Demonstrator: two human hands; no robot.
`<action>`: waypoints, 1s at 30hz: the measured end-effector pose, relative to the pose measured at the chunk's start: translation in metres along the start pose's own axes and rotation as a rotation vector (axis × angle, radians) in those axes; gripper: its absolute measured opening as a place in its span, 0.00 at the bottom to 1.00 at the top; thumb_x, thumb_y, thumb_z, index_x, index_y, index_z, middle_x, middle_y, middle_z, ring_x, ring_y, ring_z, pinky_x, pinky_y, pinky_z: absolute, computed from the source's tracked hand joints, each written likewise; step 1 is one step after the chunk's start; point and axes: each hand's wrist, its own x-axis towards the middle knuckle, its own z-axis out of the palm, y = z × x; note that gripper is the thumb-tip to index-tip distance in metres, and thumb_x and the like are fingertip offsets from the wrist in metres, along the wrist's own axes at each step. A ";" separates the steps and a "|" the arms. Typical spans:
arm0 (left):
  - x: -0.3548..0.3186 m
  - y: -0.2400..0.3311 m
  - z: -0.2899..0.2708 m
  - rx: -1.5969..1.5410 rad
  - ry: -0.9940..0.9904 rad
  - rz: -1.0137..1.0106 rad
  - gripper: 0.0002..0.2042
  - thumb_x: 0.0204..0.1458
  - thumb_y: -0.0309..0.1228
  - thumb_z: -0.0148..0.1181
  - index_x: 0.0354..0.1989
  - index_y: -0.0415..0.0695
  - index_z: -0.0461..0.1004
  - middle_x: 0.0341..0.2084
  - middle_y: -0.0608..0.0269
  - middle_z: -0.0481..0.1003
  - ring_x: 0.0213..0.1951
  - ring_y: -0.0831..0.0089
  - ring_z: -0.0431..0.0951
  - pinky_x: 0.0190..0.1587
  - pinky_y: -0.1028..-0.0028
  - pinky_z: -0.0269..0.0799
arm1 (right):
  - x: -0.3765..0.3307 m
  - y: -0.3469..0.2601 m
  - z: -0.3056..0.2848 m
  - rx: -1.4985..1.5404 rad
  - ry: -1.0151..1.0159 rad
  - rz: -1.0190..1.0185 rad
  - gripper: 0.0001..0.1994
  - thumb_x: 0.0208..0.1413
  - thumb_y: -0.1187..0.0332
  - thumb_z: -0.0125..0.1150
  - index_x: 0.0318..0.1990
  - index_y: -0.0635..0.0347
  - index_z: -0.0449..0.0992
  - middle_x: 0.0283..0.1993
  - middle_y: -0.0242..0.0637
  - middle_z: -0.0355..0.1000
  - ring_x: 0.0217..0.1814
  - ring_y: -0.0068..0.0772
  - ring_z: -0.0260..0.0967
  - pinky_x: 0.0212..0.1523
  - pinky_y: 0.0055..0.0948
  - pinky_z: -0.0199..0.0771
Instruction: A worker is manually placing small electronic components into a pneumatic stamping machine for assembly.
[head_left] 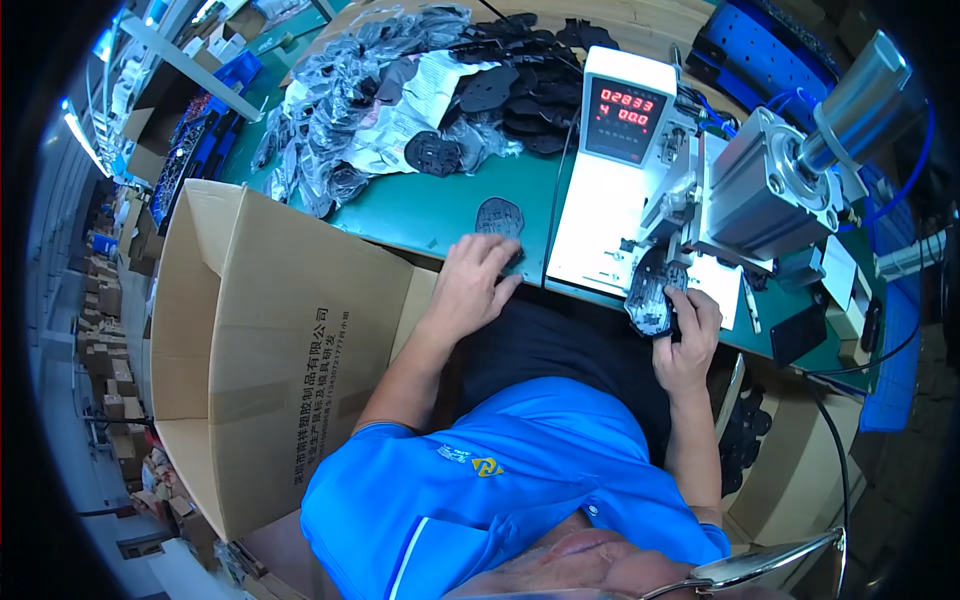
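Observation:
At the green bench's front edge, my left hand point(473, 287) has its fingers bent over the near end of a black oval plastic plate point(499, 217) lying flat. Its thumb is on the near side, and part of the plate is hidden under the fingers. My right hand point(690, 328) grips a second plate of similar shape, a glossy black plastic plate point(648, 305), by its right side. That plate's far end is under the head of a bench press point(682, 215), and its near end overhangs the white base point(592, 225).
A white counter box point(628, 105) with red digits stands behind the base. Black plates and clear plastic bags point(330, 110) are heaped at the back. An open cardboard box point(270, 350) stands at my left; another carton point(790, 470) with black parts is at lower right. A phone point(798, 335) lies at the right.

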 end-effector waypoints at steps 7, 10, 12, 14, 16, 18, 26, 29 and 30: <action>0.008 0.001 -0.007 -0.008 0.067 -0.092 0.48 0.42 0.34 0.89 0.77 0.46 0.73 0.73 0.52 0.74 0.70 0.45 0.75 0.70 0.42 0.73 | -0.006 0.004 0.001 -0.042 0.022 0.020 0.31 0.42 0.79 0.67 0.61 0.61 0.87 0.58 0.51 0.76 0.62 0.60 0.75 0.67 0.52 0.73; -0.002 -0.014 -0.008 0.032 0.068 -0.020 0.35 0.43 0.22 0.77 0.66 0.41 0.81 0.63 0.53 0.82 0.62 0.46 0.80 0.65 0.47 0.77 | -0.003 0.001 0.003 -0.008 0.031 -0.004 0.30 0.43 0.78 0.68 0.60 0.60 0.88 0.57 0.50 0.77 0.61 0.60 0.75 0.65 0.54 0.76; -0.003 -0.008 -0.025 0.021 0.026 0.017 0.32 0.43 0.20 0.74 0.63 0.41 0.83 0.60 0.51 0.82 0.59 0.46 0.80 0.62 0.52 0.80 | 0.002 -0.003 0.003 0.030 0.042 -0.014 0.29 0.44 0.77 0.69 0.59 0.60 0.88 0.57 0.49 0.78 0.61 0.58 0.76 0.65 0.53 0.75; -0.004 -0.008 -0.029 -0.026 0.032 0.041 0.30 0.43 0.18 0.73 0.61 0.41 0.84 0.59 0.51 0.83 0.57 0.47 0.81 0.61 0.53 0.80 | 0.004 -0.004 0.002 0.006 0.043 -0.010 0.28 0.44 0.77 0.71 0.59 0.59 0.88 0.56 0.49 0.78 0.60 0.58 0.76 0.64 0.53 0.75; 0.001 -0.004 -0.030 -0.061 0.042 0.053 0.28 0.44 0.16 0.72 0.60 0.41 0.84 0.57 0.52 0.83 0.56 0.47 0.81 0.60 0.54 0.81 | 0.003 -0.002 0.000 -0.004 0.041 -0.014 0.27 0.45 0.76 0.73 0.58 0.59 0.88 0.55 0.48 0.78 0.59 0.57 0.77 0.64 0.52 0.75; 0.008 0.003 -0.031 -0.104 0.153 0.058 0.28 0.44 0.13 0.69 0.59 0.41 0.85 0.54 0.52 0.84 0.53 0.47 0.82 0.58 0.52 0.81 | 0.003 0.000 0.000 0.045 0.063 0.010 0.26 0.45 0.75 0.75 0.57 0.60 0.88 0.54 0.48 0.78 0.58 0.57 0.77 0.62 0.51 0.76; 0.057 0.094 -0.010 -0.403 0.173 0.509 0.31 0.41 0.15 0.64 0.61 0.36 0.85 0.56 0.46 0.85 0.57 0.44 0.86 0.62 0.52 0.85 | 0.003 -0.017 -0.037 0.088 0.134 0.075 0.23 0.49 0.73 0.77 0.57 0.60 0.88 0.52 0.49 0.78 0.54 0.57 0.78 0.58 0.48 0.79; 0.072 0.114 0.012 -0.253 0.241 0.646 0.26 0.50 0.23 0.68 0.62 0.35 0.85 0.60 0.47 0.84 0.60 0.46 0.86 0.61 0.55 0.88 | -0.024 -0.015 -0.074 0.064 0.099 0.216 0.22 0.53 0.74 0.76 0.58 0.61 0.88 0.55 0.50 0.79 0.55 0.55 0.79 0.59 0.45 0.80; 0.076 0.116 0.019 -0.257 0.244 0.643 0.26 0.50 0.23 0.68 0.62 0.35 0.85 0.60 0.47 0.84 0.60 0.46 0.86 0.61 0.55 0.88 | -0.036 -0.013 -0.086 0.043 0.101 0.270 0.22 0.54 0.75 0.76 0.58 0.61 0.88 0.55 0.49 0.79 0.56 0.53 0.80 0.60 0.44 0.80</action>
